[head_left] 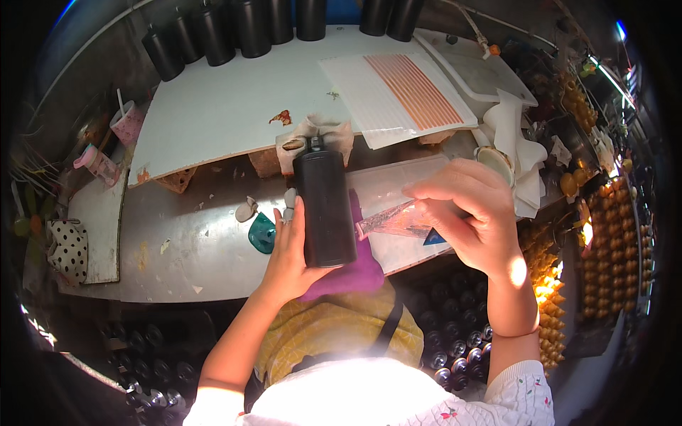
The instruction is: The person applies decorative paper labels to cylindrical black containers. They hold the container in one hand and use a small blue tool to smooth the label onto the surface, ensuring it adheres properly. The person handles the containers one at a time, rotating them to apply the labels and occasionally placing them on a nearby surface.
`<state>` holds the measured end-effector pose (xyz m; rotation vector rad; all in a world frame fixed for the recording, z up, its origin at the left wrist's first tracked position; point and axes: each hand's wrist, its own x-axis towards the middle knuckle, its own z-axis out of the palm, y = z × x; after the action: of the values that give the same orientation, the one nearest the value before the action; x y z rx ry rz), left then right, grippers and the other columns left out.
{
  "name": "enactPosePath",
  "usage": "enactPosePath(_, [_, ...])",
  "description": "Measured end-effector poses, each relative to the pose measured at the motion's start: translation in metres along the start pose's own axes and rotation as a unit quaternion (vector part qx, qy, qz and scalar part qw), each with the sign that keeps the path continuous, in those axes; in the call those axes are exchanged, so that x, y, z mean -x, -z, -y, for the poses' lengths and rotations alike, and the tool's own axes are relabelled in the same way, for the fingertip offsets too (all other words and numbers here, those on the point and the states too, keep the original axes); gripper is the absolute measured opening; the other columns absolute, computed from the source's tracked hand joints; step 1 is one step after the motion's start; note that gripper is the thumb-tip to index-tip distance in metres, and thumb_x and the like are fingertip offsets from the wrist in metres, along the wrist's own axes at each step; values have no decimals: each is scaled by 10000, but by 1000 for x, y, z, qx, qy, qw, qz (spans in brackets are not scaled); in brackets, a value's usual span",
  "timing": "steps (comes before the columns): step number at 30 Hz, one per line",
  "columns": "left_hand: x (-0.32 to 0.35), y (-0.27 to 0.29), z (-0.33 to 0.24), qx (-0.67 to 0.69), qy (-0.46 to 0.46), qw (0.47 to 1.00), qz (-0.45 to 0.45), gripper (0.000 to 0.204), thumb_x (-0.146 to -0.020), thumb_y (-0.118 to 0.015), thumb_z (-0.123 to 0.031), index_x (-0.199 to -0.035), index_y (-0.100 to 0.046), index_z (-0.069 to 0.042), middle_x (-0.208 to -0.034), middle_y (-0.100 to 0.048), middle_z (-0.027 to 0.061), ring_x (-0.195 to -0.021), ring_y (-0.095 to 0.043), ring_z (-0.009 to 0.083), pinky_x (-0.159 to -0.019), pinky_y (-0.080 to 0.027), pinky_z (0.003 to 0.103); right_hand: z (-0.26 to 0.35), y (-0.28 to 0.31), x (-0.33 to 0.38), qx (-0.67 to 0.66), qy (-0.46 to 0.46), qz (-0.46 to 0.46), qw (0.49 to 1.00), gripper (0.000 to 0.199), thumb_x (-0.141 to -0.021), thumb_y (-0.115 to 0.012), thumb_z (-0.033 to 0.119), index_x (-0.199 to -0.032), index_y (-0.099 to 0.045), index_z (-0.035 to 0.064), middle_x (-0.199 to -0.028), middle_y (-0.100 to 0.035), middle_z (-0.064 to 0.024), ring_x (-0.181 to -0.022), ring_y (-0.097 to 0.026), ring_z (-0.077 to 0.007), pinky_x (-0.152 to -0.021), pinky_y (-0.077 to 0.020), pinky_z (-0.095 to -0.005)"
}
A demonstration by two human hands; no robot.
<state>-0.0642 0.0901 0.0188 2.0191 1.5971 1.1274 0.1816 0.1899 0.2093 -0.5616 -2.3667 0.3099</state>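
Note:
A matte black cylindrical bottle (325, 209) with a narrow neck stands tilted in front of me, its neck end away from me. My left hand (288, 259) is closed around its lower left side, thumb beneath. To the right, apart from the bottle, my right hand (479, 213) has its thumb and index fingertips drawn together in a pinch. Whatever is between them, if anything, is too small to make out. Below that hand lies a clear plastic pouch (401, 220). A stained white cloth (334, 135) sits behind the bottle's neck, and a purple cloth (362, 273) lies beneath it.
Several black bottles (254, 28) line the back of a raised white board (213, 106). Striped orange-and-white sheets (405, 92) lie on it. A teal plastic piece (261, 233) rests on the metal bench (192, 263). Pink cups (128, 122) stand left; gold-coloured parts (604, 263) hang right.

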Motion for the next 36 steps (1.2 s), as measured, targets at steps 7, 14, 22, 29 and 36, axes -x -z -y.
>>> enactPosePath(7, [10,18,-12,107,44,993,20,1507,-552,-910,-589,-1581,6,21,-1609,-193,285,-1452,-266,463,-1206,-107,556,-14,-47,-32,-302,-127,44,944,126,-868,-670,-23,-978,-726,4,-894,-703,-48,-771,-636,-103,-702,-496,-258])
enactPosePath(14, [10,6,-7,19,-80,984,-158,435,-929,-706,-266,-1280,-585,-40,-1588,-169,286,-1509,-133,447,-1191,-174,528,-70,-118,-30,-367,-190,100,905,170,-925,-665,99,-1044,-683,-22,-914,-693,-59,-834,-641,-112,-748,-512,-271])
enactPosePath(22, [-11,5,-17,112,64,991,-47,746,-894,-708,-241,-1553,-375,-134,-1464,-372,258,-1294,-350,373,-1138,-228,437,-63,-131,-31,-233,-180,-58,954,245,-869,-667,-9,-1113,-663,6,-916,-641,-70,-778,-624,-151,-700,-522,-291])
enactPosePath(29, [-38,14,-8,127,49,990,-36,871,-854,-740,-280,-1580,-297,-92,-1470,-319,260,-1310,-330,375,-1152,-232,447,-40,-152,28,-117,-69,-163,977,445,-798,-734,35,-1237,-689,93,-1205,-580,-130,-784,-615,-166,-677,-528,-297])
enactPosePath(36, [-38,9,-2,108,44,991,-58,869,-893,-674,-347,-1598,-234,-94,-1485,-279,295,-1305,-340,407,-1143,-260,462,-48,-153,28,-154,-151,-97,972,690,-803,-773,206,-1453,-544,169,-1448,-396,-133,-884,-585,-185,-855,-502,-351])
